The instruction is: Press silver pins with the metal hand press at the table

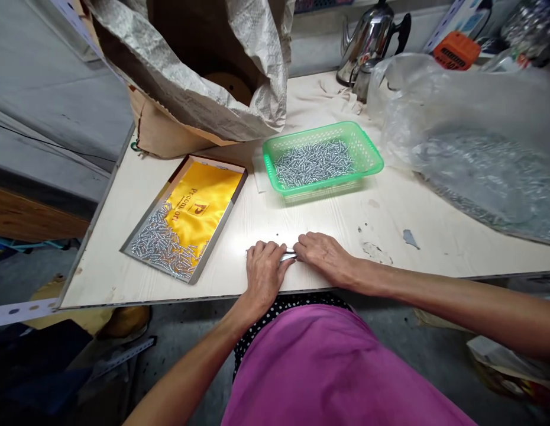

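Table (439,236) pale, its surface marked in patches. A slim silvery piece (288,255), largely covered, lies near the front edge between the hands, its visible length running roughly left to right. Left hand (265,272): fingers bent down over its left part. Right hand (323,255): fingers curled closed, pinching its right end. Green basket (327,183) stands beyond both.

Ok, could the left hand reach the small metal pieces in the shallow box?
Likely yes: the shallow box lies near and open-topped, but the left hand holds a silvery object.
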A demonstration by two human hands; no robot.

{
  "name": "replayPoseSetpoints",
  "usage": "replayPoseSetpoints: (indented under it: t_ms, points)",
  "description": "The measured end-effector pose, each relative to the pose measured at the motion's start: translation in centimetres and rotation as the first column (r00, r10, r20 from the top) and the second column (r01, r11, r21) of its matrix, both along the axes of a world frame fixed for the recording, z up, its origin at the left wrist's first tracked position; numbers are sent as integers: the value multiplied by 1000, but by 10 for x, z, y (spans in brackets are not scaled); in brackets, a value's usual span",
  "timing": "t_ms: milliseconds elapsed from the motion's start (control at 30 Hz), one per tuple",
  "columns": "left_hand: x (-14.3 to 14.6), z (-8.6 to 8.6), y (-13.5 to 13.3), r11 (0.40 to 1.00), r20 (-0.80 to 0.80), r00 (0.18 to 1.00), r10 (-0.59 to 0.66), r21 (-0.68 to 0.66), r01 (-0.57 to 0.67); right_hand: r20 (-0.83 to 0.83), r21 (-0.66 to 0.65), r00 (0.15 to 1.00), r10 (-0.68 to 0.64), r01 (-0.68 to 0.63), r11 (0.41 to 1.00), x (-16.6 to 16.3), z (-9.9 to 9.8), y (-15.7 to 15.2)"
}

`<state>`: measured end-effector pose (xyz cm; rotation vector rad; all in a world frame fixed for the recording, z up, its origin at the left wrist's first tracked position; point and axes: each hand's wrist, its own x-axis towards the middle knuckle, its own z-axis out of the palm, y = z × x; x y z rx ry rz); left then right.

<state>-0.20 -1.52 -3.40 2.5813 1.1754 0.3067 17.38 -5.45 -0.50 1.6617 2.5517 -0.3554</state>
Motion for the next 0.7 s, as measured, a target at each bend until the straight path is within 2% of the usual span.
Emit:
replayPoseSetpoints:
  t_ms: [100, 200, 300, 367, 467, 533, 633, 700]
  points:
    - [2, 4, 3, 1000, -56, 998, 4, 0, -4, 17, 16, 999, -48, 48, 999, 2, 2, 3]
    - [1, 6, -4, 998, -82, 996, 28, 63, -23, -57, 52, 998, -34, 37, 998, 14, 4, 15]
    - [2, -1, -26, 981, -80, 997, 19, 194, -3, -175, -6, 985, 9, -11, 1000, 30, 1, 30]
    - [3, -8, -43, 970, -77, 996, -36, 238, 53, -194, 6, 981, -25, 26, 1000, 38, -3, 40]
    - [6, -18, -61, 962, -50, 989, -142, 227, 150, -138, 93, 989, -55, 68, 993, 42, -11, 51]
    - [8, -21, -63, 962, -21, 982, -187, 199, 187, -107, 125, 993, -51, 64, 990, 41, -13, 59]
    - [9, -20, -58, 971, 24, 979, -201, 140, 195, -50, 152, 988, -147, 153, 977, 31, -8, 70]
    - [10, -17, -54, 975, 60, 977, -206, 97, 200, -28, 182, 990, -137, 140, 973, 15, 1, 73]
